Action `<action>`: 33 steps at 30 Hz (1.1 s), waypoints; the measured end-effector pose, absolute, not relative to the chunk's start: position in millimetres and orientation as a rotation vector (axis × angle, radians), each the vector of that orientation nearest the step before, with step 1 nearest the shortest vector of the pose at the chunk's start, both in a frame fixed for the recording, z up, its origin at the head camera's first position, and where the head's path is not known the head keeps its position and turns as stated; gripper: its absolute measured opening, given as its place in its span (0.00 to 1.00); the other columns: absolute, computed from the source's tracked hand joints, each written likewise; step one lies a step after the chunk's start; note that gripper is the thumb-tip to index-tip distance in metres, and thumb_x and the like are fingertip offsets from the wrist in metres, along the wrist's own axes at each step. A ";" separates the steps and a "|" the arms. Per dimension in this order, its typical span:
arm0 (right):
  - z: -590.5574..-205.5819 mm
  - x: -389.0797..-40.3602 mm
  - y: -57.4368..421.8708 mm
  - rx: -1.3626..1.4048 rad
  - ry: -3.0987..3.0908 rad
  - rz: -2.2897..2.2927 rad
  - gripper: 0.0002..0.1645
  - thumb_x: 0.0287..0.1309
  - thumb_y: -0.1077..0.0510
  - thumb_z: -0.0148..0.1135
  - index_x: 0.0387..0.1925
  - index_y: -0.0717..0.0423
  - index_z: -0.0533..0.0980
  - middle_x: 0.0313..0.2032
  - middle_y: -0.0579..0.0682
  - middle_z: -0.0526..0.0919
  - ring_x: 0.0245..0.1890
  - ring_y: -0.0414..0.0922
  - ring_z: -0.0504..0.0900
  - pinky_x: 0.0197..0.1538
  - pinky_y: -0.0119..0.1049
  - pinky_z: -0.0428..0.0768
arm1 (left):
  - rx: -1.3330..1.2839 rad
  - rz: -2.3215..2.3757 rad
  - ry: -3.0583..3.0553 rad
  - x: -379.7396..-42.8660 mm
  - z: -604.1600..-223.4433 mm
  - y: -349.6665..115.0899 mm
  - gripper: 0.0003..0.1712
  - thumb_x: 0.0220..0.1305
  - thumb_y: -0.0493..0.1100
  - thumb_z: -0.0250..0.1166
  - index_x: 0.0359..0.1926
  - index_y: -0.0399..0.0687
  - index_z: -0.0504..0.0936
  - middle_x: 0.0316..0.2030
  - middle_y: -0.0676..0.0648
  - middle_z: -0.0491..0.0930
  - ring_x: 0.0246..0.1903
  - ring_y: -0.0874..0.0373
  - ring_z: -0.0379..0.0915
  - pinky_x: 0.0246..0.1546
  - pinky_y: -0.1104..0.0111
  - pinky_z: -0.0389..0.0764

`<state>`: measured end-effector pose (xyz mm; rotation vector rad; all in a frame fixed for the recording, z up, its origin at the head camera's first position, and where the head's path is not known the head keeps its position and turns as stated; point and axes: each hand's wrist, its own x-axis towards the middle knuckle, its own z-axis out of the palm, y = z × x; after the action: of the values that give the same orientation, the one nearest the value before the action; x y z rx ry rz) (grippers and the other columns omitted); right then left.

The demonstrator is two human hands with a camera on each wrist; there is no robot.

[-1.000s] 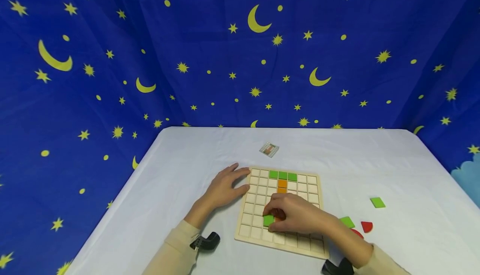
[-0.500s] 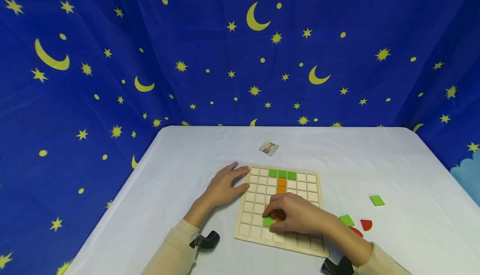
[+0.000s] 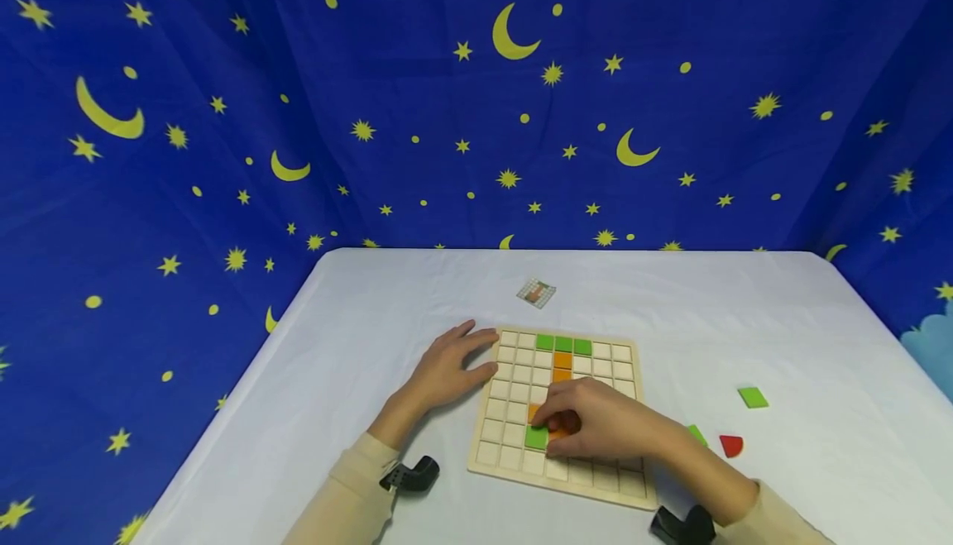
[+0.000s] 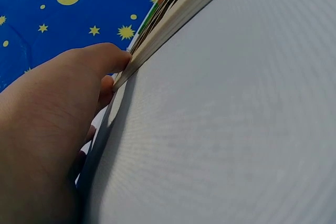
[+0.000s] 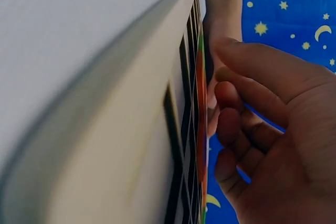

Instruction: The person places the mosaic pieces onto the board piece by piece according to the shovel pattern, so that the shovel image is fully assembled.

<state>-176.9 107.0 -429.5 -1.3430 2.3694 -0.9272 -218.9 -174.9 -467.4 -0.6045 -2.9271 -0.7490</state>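
Observation:
A square wooden grid board lies on the table. My left hand rests beside its left edge, fingertips and thumb touching the rim in the left wrist view. Over the lower middle of the board is my right hand, fingers loosely curled. A green tile sits in a cell by its fingertips, an orange tile just above. No tile shows between thumb and fingers in the right wrist view. Three green tiles line the top row, with orange tiles below; the hand hides other cells.
Right of the board lie a loose green tile, a red rounded piece and another green tile partly behind the right forearm. A small pattern card lies behind the board. A starry blue curtain surrounds the white table.
My right hand has drawn slightly right off the green tile, uncovering more of it and the orange tile above. The forearm now hides the second red piece. My left hand stays put.

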 end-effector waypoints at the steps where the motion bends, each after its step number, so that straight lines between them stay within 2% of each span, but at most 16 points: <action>1: -429.1 -176.9 109.3 -1.334 2.373 -0.936 0.14 0.54 0.48 0.71 0.44 0.40 0.83 0.34 0.34 0.78 0.31 0.34 0.75 0.35 0.29 0.74 | -0.608 -0.751 -2.924 -219.1 -467.8 -174.7 0.31 0.63 0.64 0.59 0.65 0.65 0.73 0.64 0.61 0.68 0.70 0.55 0.50 0.65 0.50 0.56; 10: -427.0 -172.5 126.6 -1.293 2.247 -1.145 0.12 0.56 0.55 0.70 0.44 0.42 0.83 0.33 0.40 0.80 0.30 0.40 0.77 0.31 0.31 0.77 | -0.612 -0.758 -2.910 -218.7 -468.3 -176.8 0.31 0.63 0.64 0.59 0.65 0.64 0.73 0.64 0.62 0.68 0.70 0.55 0.50 0.65 0.50 0.56; 14: -427.4 -172.1 136.9 -1.248 2.285 -1.143 0.13 0.55 0.53 0.71 0.43 0.40 0.83 0.33 0.40 0.80 0.30 0.40 0.77 0.31 0.30 0.77 | -0.594 -0.766 -2.920 -217.8 -468.2 -177.4 0.31 0.63 0.64 0.59 0.65 0.65 0.72 0.64 0.61 0.67 0.70 0.56 0.50 0.65 0.50 0.56; 25: -430.6 -165.9 183.5 -1.175 2.366 -1.160 0.14 0.55 0.53 0.70 0.45 0.43 0.82 0.35 0.41 0.80 0.29 0.41 0.77 0.30 0.30 0.77 | -0.610 -0.788 -2.930 -217.0 -467.7 -172.6 0.31 0.63 0.64 0.59 0.65 0.64 0.72 0.65 0.58 0.67 0.70 0.54 0.50 0.64 0.48 0.56; 33: -431.6 -164.4 215.5 -1.098 2.451 -1.142 0.16 0.55 0.48 0.70 0.46 0.41 0.81 0.35 0.39 0.80 0.29 0.39 0.75 0.30 0.30 0.75 | -0.629 -0.775 -2.899 -217.6 -468.6 -173.8 0.30 0.63 0.61 0.61 0.65 0.62 0.73 0.64 0.60 0.68 0.69 0.54 0.51 0.65 0.49 0.56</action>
<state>-164.4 215.5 -431.6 -1.0983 2.4508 -1.1417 -217.6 -173.8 -468.6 -0.6288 -2.8994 -0.7746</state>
